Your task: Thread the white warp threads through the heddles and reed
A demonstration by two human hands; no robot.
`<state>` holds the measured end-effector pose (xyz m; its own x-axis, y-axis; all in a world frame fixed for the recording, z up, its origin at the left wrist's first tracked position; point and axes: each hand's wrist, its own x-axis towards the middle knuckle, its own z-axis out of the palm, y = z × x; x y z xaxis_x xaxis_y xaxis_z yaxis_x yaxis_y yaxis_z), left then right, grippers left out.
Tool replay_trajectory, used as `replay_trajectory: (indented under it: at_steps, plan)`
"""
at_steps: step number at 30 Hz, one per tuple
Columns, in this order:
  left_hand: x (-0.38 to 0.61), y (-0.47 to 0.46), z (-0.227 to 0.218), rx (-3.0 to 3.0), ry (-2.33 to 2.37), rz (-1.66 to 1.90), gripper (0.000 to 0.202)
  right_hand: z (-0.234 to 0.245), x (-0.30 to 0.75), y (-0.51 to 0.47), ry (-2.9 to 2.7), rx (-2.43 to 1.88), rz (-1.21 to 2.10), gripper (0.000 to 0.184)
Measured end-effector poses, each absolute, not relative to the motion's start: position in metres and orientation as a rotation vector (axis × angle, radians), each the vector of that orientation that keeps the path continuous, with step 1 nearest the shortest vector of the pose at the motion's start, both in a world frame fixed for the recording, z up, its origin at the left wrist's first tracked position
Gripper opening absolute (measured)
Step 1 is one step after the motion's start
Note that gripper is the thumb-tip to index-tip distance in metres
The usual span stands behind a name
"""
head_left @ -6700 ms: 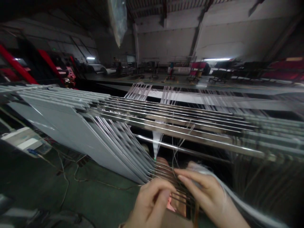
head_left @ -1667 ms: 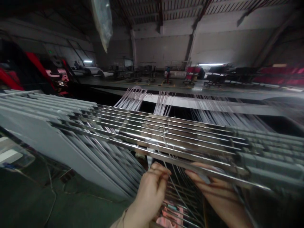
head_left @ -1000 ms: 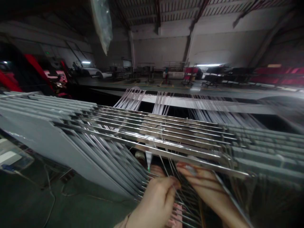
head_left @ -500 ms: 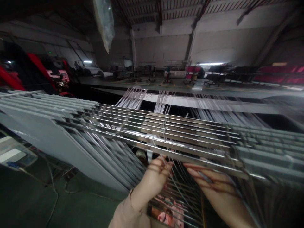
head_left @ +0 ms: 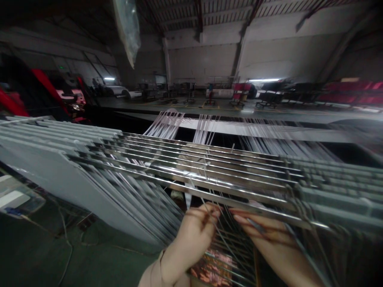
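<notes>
Both my hands reach up under the front steel bar of a loom's heddle frames. My left hand is curled, its fingertips among thin warp threads just below that bar. My right hand lies nearly flat to the right, fingers pointing toward my left hand, with a small grey sliver at its fingers. Neither hand clearly grips anything. Steel rods run beneath both hands, and pink patterned material shows through them.
Grey heddle panels slant down on the left, and more stand on the right. White warp sheets run away behind the frames. Cables lie on the green floor. Red machinery stands at the far left.
My left hand has shifted slightly right, closer to my right hand, and its wrist has dropped. The frames and threads look unchanged apart from a small camera shift.
</notes>
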<state>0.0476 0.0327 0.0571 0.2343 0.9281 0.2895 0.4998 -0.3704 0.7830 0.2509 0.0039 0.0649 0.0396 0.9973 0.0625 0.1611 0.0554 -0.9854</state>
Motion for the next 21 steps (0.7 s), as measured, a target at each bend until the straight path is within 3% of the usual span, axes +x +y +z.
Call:
replay_trajectory:
  at_steps: [5,11,16,21]
  plan:
    - [0.034,0.033,0.052,2.150,1.891,0.813,0.040,0.073,0.245,0.003,-1.389,-1.466,0.907,0.017]
    - [0.034,0.028,0.050,2.324,1.402,1.006,0.042,0.077,0.248,0.007,-1.412,-1.439,0.982,0.015]
    - [0.033,0.033,0.040,2.192,1.651,1.059,0.045,0.076,0.248,0.005,-1.401,-1.489,0.905,0.017]
    - [0.052,0.046,0.021,2.087,1.525,1.147,0.039,0.078,0.246,0.007,-1.454,-1.429,0.946,0.016]
